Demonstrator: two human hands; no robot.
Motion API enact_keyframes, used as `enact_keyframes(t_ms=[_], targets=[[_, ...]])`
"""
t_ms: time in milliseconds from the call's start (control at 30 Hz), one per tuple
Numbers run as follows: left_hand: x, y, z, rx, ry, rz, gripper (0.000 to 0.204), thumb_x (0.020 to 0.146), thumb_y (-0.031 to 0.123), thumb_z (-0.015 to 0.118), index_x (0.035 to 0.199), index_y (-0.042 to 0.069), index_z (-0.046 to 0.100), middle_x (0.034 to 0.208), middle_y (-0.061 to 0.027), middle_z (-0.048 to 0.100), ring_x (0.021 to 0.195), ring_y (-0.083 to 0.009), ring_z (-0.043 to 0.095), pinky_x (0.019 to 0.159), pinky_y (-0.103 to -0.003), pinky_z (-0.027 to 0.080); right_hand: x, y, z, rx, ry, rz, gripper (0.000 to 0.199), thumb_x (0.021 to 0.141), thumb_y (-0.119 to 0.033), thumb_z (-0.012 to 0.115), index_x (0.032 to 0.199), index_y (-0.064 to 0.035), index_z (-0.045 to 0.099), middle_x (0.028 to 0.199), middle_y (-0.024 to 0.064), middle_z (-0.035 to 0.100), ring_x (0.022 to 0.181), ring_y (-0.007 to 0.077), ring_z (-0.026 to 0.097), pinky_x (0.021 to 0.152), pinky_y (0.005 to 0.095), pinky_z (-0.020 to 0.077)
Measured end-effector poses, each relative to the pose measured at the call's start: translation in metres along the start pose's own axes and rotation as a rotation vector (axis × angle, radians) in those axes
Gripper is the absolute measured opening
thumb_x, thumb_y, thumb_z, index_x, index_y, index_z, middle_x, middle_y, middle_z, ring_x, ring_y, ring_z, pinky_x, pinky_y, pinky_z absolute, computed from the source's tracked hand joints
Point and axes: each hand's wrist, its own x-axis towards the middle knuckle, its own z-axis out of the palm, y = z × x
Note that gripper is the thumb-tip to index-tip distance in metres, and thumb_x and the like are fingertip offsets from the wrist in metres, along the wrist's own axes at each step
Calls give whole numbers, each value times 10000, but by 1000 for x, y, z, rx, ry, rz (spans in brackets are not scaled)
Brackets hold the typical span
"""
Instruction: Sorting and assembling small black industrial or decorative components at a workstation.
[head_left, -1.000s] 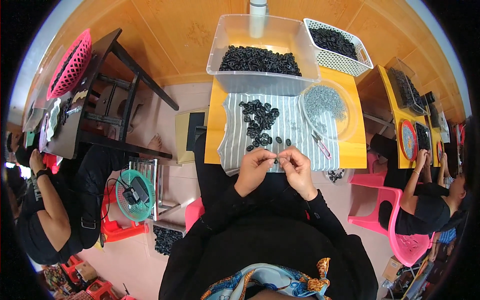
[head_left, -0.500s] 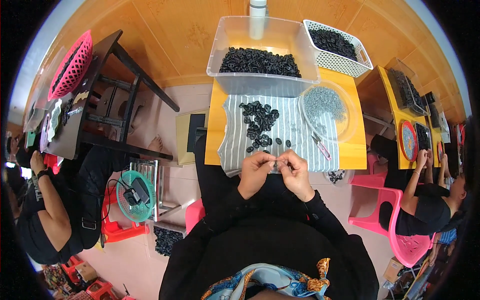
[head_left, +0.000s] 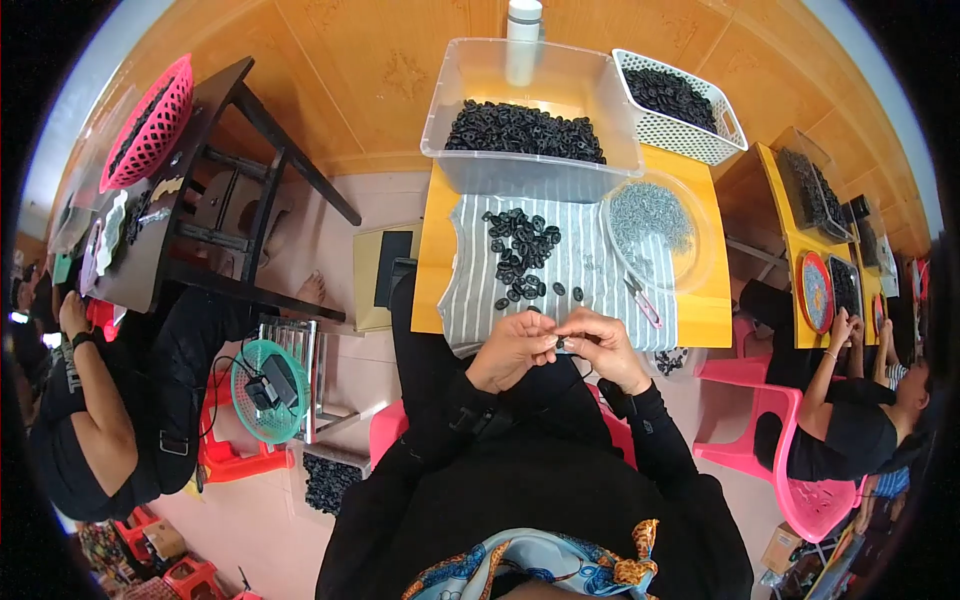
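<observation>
1. The left hand (head_left: 512, 348) and the right hand (head_left: 603, 345) are meeting at the near edge of the striped cloth (head_left: 590, 265), fingertips pinched together on a small black ring piece (head_left: 559, 343) held between them; both sets of fingers are closed on it, though the exact grip is too small to make out
2. The work is best kept low and over the cloth, so a slipped piece is landing on fabric rather than rolling off the yellow surface (head_left: 700, 310)
3. A loose pile of black pieces (head_left: 520, 255) is lying just ahead of the hands, within easy reach; taking one at a time is keeping the pile tidy
4. The round clear dish of small grey parts (head_left: 652, 215) is sitting to the right, with a pink-handled tool (head_left: 644, 303) near the right hand
5. The large clear bin (head_left: 528, 130) of black pieces is standing beyond the cloth
</observation>
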Motion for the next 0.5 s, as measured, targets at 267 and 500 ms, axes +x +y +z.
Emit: enact_keyframes(t_ms=[267,500], targets=[[1,-9,4,284,137,229,130,878,74,597,976,-7,622,795,-29,625,659,-84,582,570,-199,449,1,11,6,53,90,104,40,837,28,587,825,-1,611,773,-7,543,675,50,471,612,209,382],[-2,-7,-4,434,138,368,125,861,64,606,957,-8,642,795,-21,633,662,-68,575,571,-201,457,15,10,1,-53,38,145,42,833,-6,611,795,-8,592,718,-17,542,630,45,459,542,228,369]])
